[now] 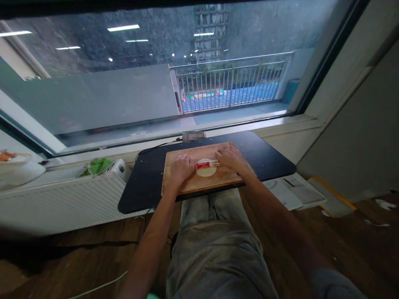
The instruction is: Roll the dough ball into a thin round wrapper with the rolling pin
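A wooden cutting board (190, 186) lies on a small black table (146, 182) in front of my knees. On the board is a flat round of pale dough (205, 171). Across it lies a short rolling pin (206, 165) with a red and white wrapper. My left hand (181, 167) presses on the pin's left end with fingers curled over it. My right hand (230, 158) covers the pin's right end in the same way.
A white radiator (62, 195) stands at the left with a green cloth (98, 165) on top. A white bowl (18, 169) sits at the far left. A black cable (156, 146) runs along the sill. The big window faces a balcony railing. Wooden floor lies below.
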Available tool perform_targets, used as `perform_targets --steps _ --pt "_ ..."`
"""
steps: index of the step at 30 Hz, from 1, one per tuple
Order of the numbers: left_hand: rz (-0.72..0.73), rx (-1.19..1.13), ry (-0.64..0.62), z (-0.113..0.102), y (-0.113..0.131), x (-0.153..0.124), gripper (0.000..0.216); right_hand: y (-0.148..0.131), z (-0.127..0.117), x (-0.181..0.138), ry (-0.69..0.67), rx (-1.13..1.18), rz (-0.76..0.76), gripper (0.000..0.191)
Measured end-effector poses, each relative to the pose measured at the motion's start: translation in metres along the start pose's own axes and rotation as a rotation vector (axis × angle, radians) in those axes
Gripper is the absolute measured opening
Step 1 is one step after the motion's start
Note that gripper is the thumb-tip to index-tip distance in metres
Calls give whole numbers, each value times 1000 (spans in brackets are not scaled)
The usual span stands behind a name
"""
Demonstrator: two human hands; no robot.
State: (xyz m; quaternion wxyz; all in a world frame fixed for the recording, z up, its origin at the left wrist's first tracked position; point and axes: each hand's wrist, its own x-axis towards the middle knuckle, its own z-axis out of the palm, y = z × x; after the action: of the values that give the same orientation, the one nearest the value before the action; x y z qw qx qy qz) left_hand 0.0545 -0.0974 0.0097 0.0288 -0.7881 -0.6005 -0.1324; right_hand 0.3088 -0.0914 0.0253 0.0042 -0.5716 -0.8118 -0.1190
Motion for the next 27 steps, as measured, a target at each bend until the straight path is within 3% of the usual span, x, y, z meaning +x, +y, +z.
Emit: perform_targets --steps 6,14,17,21,27 --pt "-55 6 14 1 5 -19 48 -12 -5 -25 -3 -3 -25 38" --pt "-33 -38 50 2 7 -36 47 -41 -21 -56 30 82 229 49" --pt "-17 -48 85 6 5 -35 46 -40 -20 -55 50 77 236 47" --pt "-38 -45 117 10 3 -26 46 -28 -14 -43 32 0 106 41" --pt "-43 1 64 10 -2 -3 42 -11 -3 -16 40 -53 35 35"
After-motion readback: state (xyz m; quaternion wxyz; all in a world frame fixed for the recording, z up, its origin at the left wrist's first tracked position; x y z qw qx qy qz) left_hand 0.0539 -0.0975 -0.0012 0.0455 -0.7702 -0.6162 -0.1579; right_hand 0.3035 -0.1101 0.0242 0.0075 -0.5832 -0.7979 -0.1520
